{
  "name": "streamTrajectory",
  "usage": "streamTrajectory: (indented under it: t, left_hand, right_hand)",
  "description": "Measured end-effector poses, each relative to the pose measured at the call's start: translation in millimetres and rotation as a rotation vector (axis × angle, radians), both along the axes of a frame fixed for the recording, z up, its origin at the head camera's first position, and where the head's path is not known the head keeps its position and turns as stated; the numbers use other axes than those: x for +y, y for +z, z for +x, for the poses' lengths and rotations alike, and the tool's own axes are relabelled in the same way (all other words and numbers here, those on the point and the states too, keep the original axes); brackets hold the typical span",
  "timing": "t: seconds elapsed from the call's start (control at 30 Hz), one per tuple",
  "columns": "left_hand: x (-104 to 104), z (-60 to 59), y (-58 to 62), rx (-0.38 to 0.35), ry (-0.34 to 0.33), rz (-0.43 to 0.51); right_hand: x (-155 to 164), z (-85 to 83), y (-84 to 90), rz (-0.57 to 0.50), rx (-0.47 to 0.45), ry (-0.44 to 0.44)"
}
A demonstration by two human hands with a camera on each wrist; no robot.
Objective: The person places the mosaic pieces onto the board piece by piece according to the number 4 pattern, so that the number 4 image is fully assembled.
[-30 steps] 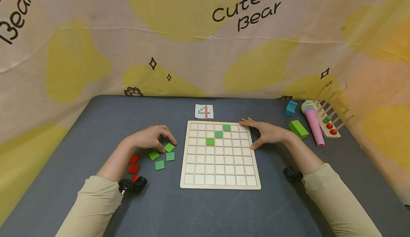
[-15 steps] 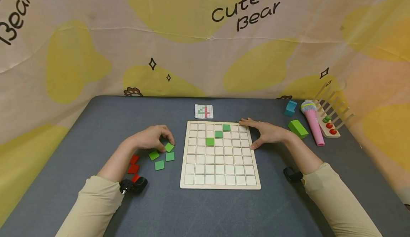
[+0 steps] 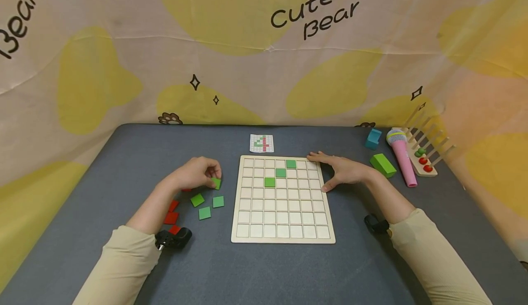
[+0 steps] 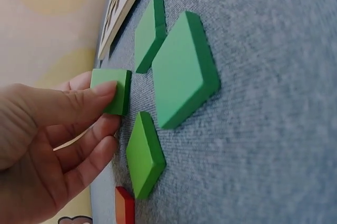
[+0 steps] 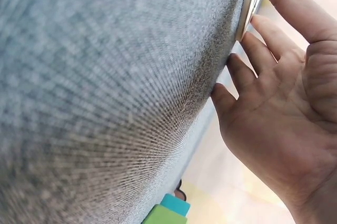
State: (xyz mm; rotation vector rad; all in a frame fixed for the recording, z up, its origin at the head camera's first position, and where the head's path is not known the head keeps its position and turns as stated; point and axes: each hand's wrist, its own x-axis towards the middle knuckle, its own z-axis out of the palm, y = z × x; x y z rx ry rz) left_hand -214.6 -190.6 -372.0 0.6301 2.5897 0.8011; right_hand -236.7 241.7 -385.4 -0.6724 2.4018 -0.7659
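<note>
Between thumb and fingers, my left hand (image 3: 195,173) pinches a green square tile (image 4: 109,75), held just above the table left of the board. Three loose green tiles lie below that hand, among them a lighter one (image 3: 204,213) and a brighter one (image 3: 197,199). Several red tiles (image 3: 171,218) are partly hidden by the left forearm. The pale grid board (image 3: 282,205) bears three green tiles in a diagonal, the topmost one (image 3: 291,164) in the far row. My right hand (image 3: 346,170) rests spread at the board's right edge, thumb and fingertips touching it.
Behind the board lies a small card (image 3: 261,143) with a green and red grid pattern. To the right stand a green block (image 3: 382,165), a blue block (image 3: 373,138), a pink toy microphone (image 3: 403,158) and a pegged wooden rack (image 3: 425,170) with beads.
The left fingers have closed on the nearest green tile and lifted it off the table, slightly up and back. The right hand has stayed at the board's edge.
</note>
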Motion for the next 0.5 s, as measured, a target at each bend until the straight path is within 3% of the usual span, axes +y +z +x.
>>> streamTrajectory:
  t: [0.3, 0.5]
  left_hand:
    - [12, 1.8, -0.7, 0.090, 0.110, 0.083]
    - [30, 6.9, -0.2, 0.124, 0.143, 0.167]
  right_hand:
    - [0, -0.7, -0.3, -0.007, -0.001, 0.002]
    - [0, -0.5, -0.5, -0.007, -0.003, 0.002]
